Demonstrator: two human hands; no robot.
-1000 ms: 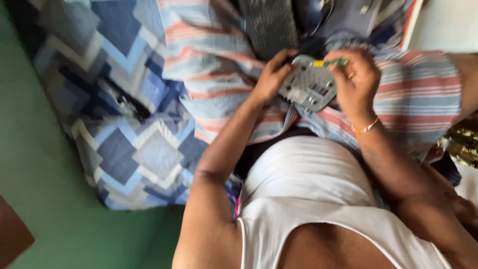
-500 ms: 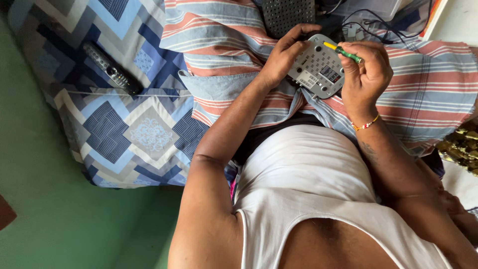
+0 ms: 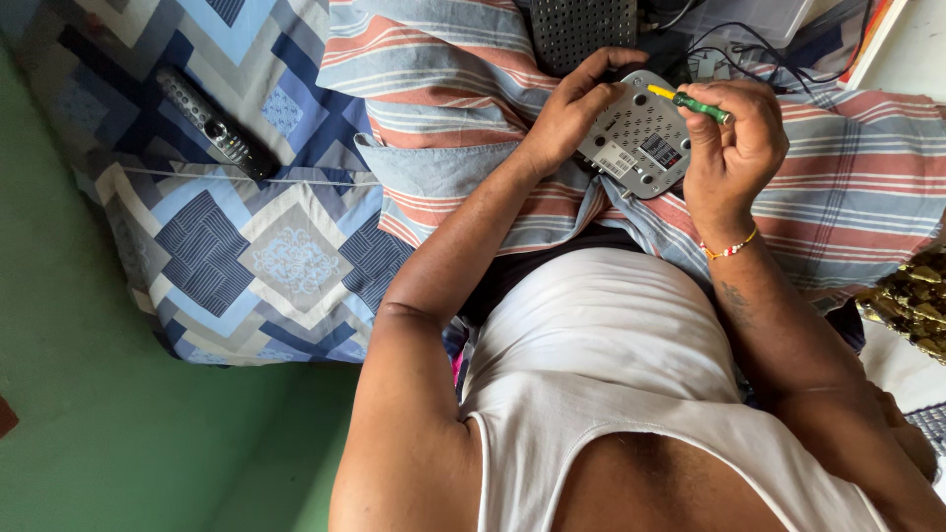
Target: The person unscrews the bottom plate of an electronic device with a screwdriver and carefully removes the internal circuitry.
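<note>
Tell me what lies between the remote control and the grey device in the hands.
In the head view, between the remote control and the grey device lie patterned blue bedding, striped cloth and the left hand holding the device.

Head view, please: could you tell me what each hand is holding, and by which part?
Left hand grips the grey perforated plastic box by its left edge; right hand holds the green-handled screwdriver by its handle.

A grey remote control [image 3: 212,126] lies on the blue patterned bedcover [image 3: 246,256]. Right of the remote spreads a striped cloth [image 3: 434,79], with a dark perforated box [image 3: 583,30] at its top edge.
</note>
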